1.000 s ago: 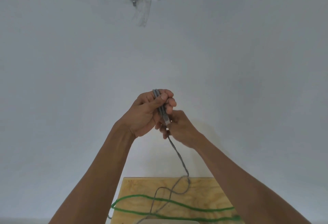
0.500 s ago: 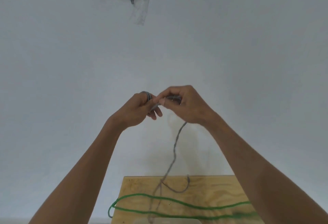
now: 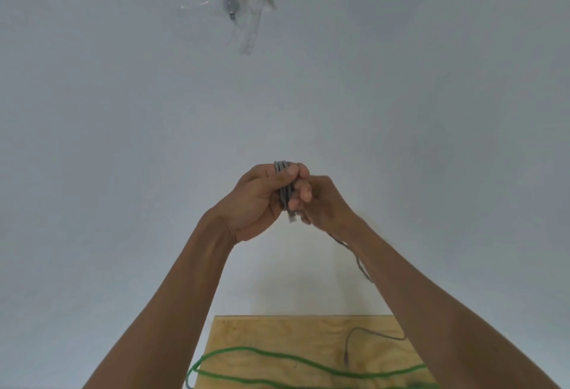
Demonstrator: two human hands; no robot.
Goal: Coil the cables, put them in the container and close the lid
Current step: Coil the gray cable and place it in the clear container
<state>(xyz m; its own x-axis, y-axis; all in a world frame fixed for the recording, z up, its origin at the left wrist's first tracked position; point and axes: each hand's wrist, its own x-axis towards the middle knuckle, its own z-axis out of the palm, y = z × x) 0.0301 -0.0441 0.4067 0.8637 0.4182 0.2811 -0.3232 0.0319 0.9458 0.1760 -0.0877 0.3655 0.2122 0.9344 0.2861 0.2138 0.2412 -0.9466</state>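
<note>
My left hand (image 3: pixel 257 197) is raised in front of the white wall and grips a small coil of grey cable (image 3: pixel 283 185), with several loops showing above the thumb. My right hand (image 3: pixel 324 203) touches the coil from the right and holds the loose run of the same cable. That run drops behind my right forearm, and its end lies on the wooden board (image 3: pixel 277 336). A green cable (image 3: pixel 277 356) lies in long loops across the board. No container is in view.
A white wall fills most of the view. A small grey metal fitting (image 3: pixel 231 6) is taped to it high up with clear tape. The board's left edge and back edge are visible at the bottom.
My right hand has come down from beside the coil to its lower right, laying another turn on it. The hanging grey run has swung right, behind my right forearm.
</note>
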